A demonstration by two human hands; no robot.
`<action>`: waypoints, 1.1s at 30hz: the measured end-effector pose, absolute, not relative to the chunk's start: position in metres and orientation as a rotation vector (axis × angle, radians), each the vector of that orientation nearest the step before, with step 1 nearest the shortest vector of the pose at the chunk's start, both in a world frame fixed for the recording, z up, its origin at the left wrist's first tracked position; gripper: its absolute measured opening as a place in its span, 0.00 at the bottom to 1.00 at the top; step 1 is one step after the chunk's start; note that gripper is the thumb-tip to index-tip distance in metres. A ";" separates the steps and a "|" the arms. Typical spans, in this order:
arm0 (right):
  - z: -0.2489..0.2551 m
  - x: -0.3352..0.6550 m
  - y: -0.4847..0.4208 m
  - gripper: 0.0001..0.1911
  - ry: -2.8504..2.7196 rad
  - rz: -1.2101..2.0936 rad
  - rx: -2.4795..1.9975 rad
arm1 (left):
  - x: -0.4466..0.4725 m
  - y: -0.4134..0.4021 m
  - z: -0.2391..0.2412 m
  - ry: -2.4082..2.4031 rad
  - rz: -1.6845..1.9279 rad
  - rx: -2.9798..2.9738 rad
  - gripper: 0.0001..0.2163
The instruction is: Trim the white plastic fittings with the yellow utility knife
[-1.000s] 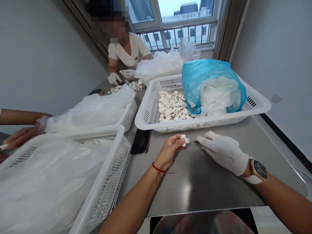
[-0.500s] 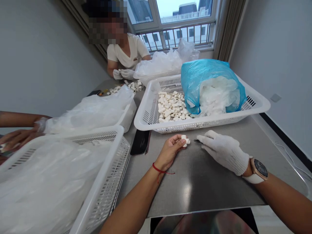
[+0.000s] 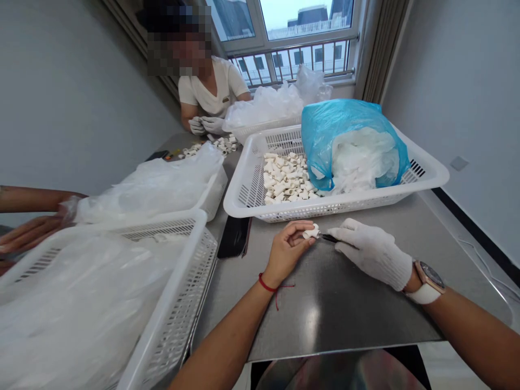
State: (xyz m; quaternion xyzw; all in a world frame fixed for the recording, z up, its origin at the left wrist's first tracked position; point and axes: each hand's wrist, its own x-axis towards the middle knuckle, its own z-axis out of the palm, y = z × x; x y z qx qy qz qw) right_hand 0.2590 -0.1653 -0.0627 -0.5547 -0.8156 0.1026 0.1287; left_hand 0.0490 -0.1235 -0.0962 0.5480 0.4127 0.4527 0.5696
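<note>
Left fingers (image 3: 299,226) have turned their pinched white fitting (image 3: 311,232), while right fingers (image 3: 340,234) pinch a half-hidden tool (image 3: 328,237).

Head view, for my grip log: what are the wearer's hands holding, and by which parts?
Left hand pinches a white fitting by its sides; right hand holds a thin dark tool by the end away from the fitting.

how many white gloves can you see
3: one glove on the right hand, a second glove and third glove on the far co-worker; others may be hidden.
</note>
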 end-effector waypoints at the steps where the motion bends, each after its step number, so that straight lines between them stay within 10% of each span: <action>1: -0.064 0.257 -0.166 0.16 -2.418 0.198 -1.655 | 0.049 -0.122 -0.097 0.953 1.055 1.242 0.09; 10: -0.064 0.255 -0.167 0.17 -2.533 -0.208 -1.717 | 0.043 -0.117 -0.097 0.844 0.858 0.824 0.19; 33: -0.066 0.252 -0.170 0.16 -2.362 0.082 -1.593 | 0.049 -0.120 -0.097 0.990 0.977 0.937 0.17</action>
